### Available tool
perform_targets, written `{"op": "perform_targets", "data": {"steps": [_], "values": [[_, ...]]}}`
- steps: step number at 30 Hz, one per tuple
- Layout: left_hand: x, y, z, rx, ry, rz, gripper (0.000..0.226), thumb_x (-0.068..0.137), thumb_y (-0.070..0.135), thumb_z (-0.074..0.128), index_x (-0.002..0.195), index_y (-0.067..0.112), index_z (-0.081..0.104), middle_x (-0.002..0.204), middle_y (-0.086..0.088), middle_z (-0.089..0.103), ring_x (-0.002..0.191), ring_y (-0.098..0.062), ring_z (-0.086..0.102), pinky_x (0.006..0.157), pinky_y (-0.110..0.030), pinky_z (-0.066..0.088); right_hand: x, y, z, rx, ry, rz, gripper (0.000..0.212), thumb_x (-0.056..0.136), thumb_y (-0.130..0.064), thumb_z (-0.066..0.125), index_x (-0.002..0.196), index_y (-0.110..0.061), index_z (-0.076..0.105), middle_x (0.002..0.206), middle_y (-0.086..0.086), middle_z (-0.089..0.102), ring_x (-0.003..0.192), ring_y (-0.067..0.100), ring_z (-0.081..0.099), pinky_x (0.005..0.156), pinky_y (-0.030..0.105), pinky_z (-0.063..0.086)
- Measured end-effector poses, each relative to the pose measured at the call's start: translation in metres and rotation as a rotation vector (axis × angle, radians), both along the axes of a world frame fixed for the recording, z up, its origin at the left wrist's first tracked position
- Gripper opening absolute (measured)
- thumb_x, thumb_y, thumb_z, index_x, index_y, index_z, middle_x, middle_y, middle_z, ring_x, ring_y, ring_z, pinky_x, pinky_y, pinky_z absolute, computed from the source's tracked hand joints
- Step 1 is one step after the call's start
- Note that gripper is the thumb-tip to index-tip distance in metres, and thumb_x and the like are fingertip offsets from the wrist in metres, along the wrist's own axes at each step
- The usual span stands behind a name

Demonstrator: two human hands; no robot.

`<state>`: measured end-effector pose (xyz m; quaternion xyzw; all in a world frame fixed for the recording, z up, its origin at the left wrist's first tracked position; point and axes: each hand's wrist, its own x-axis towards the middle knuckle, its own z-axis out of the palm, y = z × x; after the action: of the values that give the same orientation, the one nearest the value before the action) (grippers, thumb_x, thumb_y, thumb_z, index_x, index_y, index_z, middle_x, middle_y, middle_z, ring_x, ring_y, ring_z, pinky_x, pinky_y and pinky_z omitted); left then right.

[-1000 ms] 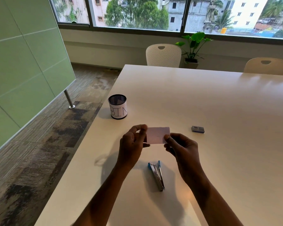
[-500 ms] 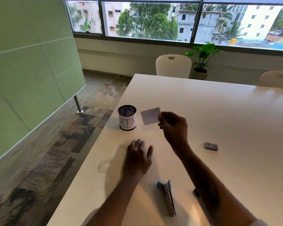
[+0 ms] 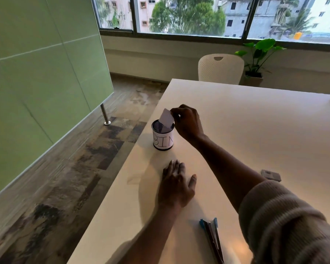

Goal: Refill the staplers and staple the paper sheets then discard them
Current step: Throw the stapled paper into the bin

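My right hand (image 3: 187, 122) pinches a small pale paper sheet (image 3: 166, 117) by its upper corner, its lower end dipping into the black mesh cup labelled "BIN" (image 3: 163, 142) near the table's left edge. My left hand (image 3: 176, 184) lies flat and open on the white table (image 3: 255, 121), a little nearer to me than the bin. A blue and silver stapler (image 3: 211, 237) lies on the table close to me, between my arms. A small grey staple box (image 3: 271, 175) sits to the right, partly behind my right forearm.
The table's left edge runs diagonally next to the bin, with carpeted floor (image 3: 65, 187) and a green partition (image 3: 36, 82) beyond. A white chair (image 3: 220, 68) and a potted plant (image 3: 257, 56) stand at the far end under the window.
My right hand has carried the paper forward and left from chest height to the bin's mouth and tipped it down. My left hand let go of the paper and settled flat on the table.
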<state>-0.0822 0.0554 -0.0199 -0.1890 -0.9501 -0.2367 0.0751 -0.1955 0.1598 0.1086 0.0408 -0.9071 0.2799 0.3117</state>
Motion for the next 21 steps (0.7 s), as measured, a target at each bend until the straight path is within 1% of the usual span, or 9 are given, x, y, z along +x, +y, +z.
{"op": "perform_targets", "data": {"steps": [2, 4, 7, 8, 11, 13, 16, 19, 21], "values": [[0.0, 0.0, -0.001, 0.003, 0.001, 0.007, 0.075, 0.094, 0.06, 0.031, 0.152, 0.012, 0.034, 0.159, -0.01, 0.034, 0.15, -0.023, 0.025, 0.119, -0.034, 0.004, -0.008, -0.001, -0.004, 0.084, -0.065, 0.014, 0.019, 0.09, -0.006, 0.058, 0.088, -0.008, 0.077, 0.084, 0.013, 0.069, 0.075, 0.031, 0.065, 0.063, 0.04, 0.054], [-0.001, 0.0, -0.002, -0.001, 0.005, 0.012, 0.075, 0.094, 0.061, 0.031, 0.152, 0.013, 0.034, 0.159, -0.01, 0.034, 0.15, -0.023, 0.026, 0.117, -0.034, 0.002, -0.014, -0.004, -0.007, 0.122, -0.111, 0.025, 0.019, 0.089, -0.005, 0.058, 0.089, -0.008, 0.077, 0.087, 0.013, 0.07, 0.079, 0.033, 0.066, 0.066, 0.041, 0.055], [-0.001, 0.001, -0.002, -0.001, 0.012, 0.009, 0.076, 0.093, 0.06, 0.031, 0.152, 0.012, 0.034, 0.158, -0.011, 0.035, 0.15, -0.023, 0.026, 0.117, -0.033, 0.003, -0.017, -0.01, -0.009, 0.152, -0.177, 0.026, 0.02, 0.092, -0.013, 0.061, 0.107, -0.012, 0.074, 0.101, 0.012, 0.075, 0.095, 0.032, 0.068, 0.076, 0.043, 0.057], [-0.001, 0.001, -0.002, -0.002, 0.014, 0.009, 0.076, 0.093, 0.06, 0.031, 0.151, 0.012, 0.035, 0.158, -0.011, 0.035, 0.15, -0.023, 0.026, 0.117, -0.033, 0.003, -0.018, -0.011, -0.01, 0.163, -0.2, 0.017, 0.021, 0.092, -0.016, 0.062, 0.11, -0.014, 0.073, 0.102, 0.012, 0.075, 0.096, 0.032, 0.068, 0.077, 0.043, 0.057], [0.0, 0.001, 0.0, 0.004, 0.018, 0.004, 0.076, 0.092, 0.059, 0.031, 0.152, 0.011, 0.034, 0.159, -0.011, 0.034, 0.15, -0.023, 0.026, 0.117, -0.033, 0.002, -0.022, -0.012, -0.012, 0.185, -0.265, -0.005, 0.016, 0.092, -0.02, 0.062, 0.1, -0.016, 0.075, 0.095, 0.014, 0.075, 0.089, 0.035, 0.068, 0.071, 0.043, 0.058], [0.0, 0.001, 0.0, 0.01, 0.016, -0.002, 0.076, 0.093, 0.059, 0.031, 0.152, 0.011, 0.033, 0.159, -0.011, 0.033, 0.15, -0.023, 0.025, 0.118, -0.032, 0.002, -0.024, -0.012, -0.013, 0.182, -0.315, -0.006, 0.015, 0.09, -0.018, 0.063, 0.095, -0.018, 0.076, 0.094, 0.012, 0.075, 0.087, 0.035, 0.069, 0.07, 0.042, 0.058], [0.0, 0.0, 0.001, 0.009, 0.017, -0.001, 0.076, 0.093, 0.058, 0.032, 0.152, 0.011, 0.033, 0.159, -0.012, 0.033, 0.15, -0.023, 0.025, 0.118, -0.032, 0.003, -0.026, -0.014, -0.013, 0.176, -0.372, 0.004, 0.023, 0.085, -0.01, 0.062, 0.096, -0.021, 0.079, 0.097, 0.011, 0.075, 0.087, 0.033, 0.069, 0.071, 0.041, 0.059], [0.001, 0.0, 0.002, 0.008, 0.016, 0.002, 0.075, 0.093, 0.057, 0.034, 0.152, 0.01, 0.035, 0.158, -0.012, 0.035, 0.15, -0.024, 0.026, 0.118, -0.032, 0.002, -0.03, -0.014, -0.013, 0.178, -0.417, 0.0, 0.022, 0.084, -0.011, 0.061, 0.095, -0.017, 0.079, 0.094, 0.016, 0.074, 0.08, 0.035, 0.067, 0.062, 0.033, 0.054], [0.001, 0.0, 0.002, 0.008, 0.015, 0.004, 0.075, 0.092, 0.057, 0.034, 0.151, 0.01, 0.036, 0.158, -0.012, 0.035, 0.15, -0.024, 0.027, 0.118, -0.032, 0.002, -0.031, -0.011, -0.013, 0.184, -0.434, 0.015, 0.022, 0.085, -0.013, 0.06, 0.096, -0.015, 0.079, 0.095, 0.017, 0.072, 0.081, 0.035, 0.066, 0.06, 0.031, 0.052]]}}
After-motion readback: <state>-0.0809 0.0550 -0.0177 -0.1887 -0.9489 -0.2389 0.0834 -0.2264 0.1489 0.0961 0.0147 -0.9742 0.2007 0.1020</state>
